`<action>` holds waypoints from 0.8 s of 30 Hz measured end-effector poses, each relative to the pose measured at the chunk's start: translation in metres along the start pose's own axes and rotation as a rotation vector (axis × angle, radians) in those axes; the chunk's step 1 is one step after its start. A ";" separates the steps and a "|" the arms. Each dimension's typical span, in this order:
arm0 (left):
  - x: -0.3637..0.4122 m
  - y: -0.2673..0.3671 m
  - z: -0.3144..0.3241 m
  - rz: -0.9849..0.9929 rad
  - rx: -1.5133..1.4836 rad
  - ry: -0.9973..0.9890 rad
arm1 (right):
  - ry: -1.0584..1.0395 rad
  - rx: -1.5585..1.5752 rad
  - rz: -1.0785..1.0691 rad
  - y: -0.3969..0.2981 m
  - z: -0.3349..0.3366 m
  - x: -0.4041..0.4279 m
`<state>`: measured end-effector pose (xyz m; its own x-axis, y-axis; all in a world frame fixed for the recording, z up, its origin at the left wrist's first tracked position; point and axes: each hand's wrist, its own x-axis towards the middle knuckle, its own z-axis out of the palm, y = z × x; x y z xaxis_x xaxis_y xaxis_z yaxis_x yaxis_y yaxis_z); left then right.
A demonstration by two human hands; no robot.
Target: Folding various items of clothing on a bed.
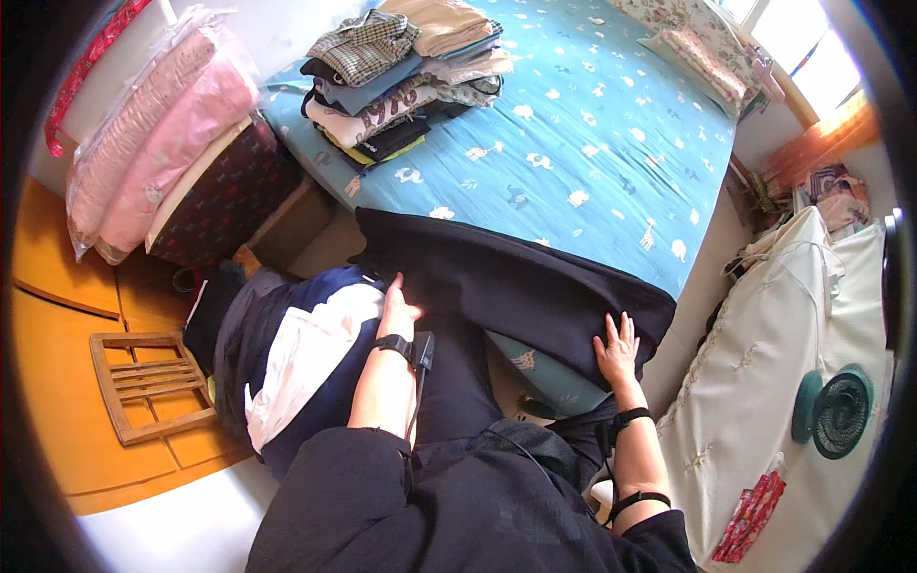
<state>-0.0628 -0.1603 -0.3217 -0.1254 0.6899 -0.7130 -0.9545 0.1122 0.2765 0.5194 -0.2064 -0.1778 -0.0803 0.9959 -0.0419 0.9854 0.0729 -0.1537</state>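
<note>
A black garment [516, 265], perhaps trousers, is spread along the near edge of the bed and hangs partly over it. My right hand [617, 351] lies on the garment near its right end, palm down, with the fingers apart. On its left part rests my left hand [398, 308], seen edge-on; whether the fingers pinch the cloth cannot be told. Just left of that hand is a heap of clothes with a white garment [308, 365] over a navy one [340, 279]. Both wrists wear black straps.
Stacked folded clothes [401, 100] sit on the blue patterned bedsheet [573, 143]. Bagged pink bedding [179, 157] stands at left, above a wooden chair back [118, 387]. At right, a cream-covered table [745, 372] carries a green fan [844, 412] and a red patterned item [749, 519].
</note>
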 end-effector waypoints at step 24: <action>-0.083 0.216 0.101 0.761 0.346 0.122 | 0.248 0.102 0.024 -0.012 -0.040 -0.062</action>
<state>-0.2317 -0.1210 -0.1380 -0.7477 0.5863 -0.3118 -0.4640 -0.1255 0.8769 0.5184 -0.2665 -0.1342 -0.0054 0.9809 0.1944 0.9653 0.0558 -0.2550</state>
